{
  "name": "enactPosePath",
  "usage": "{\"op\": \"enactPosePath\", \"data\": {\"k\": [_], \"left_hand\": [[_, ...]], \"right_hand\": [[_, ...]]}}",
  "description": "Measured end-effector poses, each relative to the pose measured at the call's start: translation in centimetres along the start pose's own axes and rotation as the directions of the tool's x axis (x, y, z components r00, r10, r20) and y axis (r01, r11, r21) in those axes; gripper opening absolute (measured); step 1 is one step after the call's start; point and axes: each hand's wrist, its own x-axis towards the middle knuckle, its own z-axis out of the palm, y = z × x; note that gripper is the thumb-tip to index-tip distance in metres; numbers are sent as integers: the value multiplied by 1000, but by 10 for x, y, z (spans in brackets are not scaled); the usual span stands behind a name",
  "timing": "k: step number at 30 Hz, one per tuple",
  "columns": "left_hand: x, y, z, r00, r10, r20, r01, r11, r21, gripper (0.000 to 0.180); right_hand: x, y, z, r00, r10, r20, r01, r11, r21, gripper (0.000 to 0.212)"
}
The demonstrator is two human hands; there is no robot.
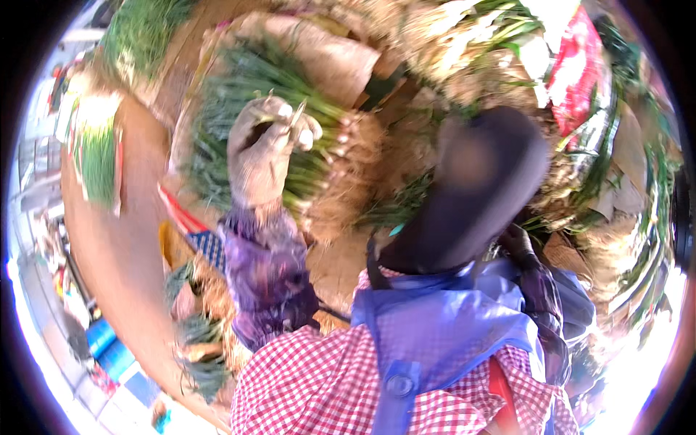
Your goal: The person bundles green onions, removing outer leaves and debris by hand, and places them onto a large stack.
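Note:
My left hand (264, 148), in a pale, soiled work glove, is raised over a large bunch of green onions (239, 94). Its fingers curl into a pinch, and a thin pale sliver shows at the tips, too small to name. The bunch's green leaves point left, while its white bulbs and tan roots (359, 163) face right. My right hand (516, 245) looks dark and lies low beside my bent knee, under a purple patterned sleeve. Its fingers are in shadow and partly hidden, and what it touches cannot be made out.
My dark-clad leg (464, 188) juts across the middle. More onion bunches lie at the upper left (145, 32), on the left (98, 148) and at the lower left (203, 355). Heaped roots and leaves (449, 43) fill the upper right, near a red plastic bag (576, 69).

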Motion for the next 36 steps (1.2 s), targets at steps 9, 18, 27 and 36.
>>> {"op": "enactPosePath", "data": {"k": [9,18,27,36], "left_hand": [[30,-42,255,912,-201,356,297,924,-239,4],[-66,-287,304,263,-893,365,940,153,-304,25],[-25,-272,290,307,-857,414,949,306,-71,67],[-6,-257,368,231,-611,757,966,239,-103,54]], "right_hand": [[-22,-70,-40,816,-365,-449,222,914,-339,31],[-108,-120,-49,395,-807,-439,480,589,-650,36],[-51,-60,-69,622,-517,-587,197,830,-522,46],[-40,-30,-190,862,-178,-476,-133,825,-549,33]]}}
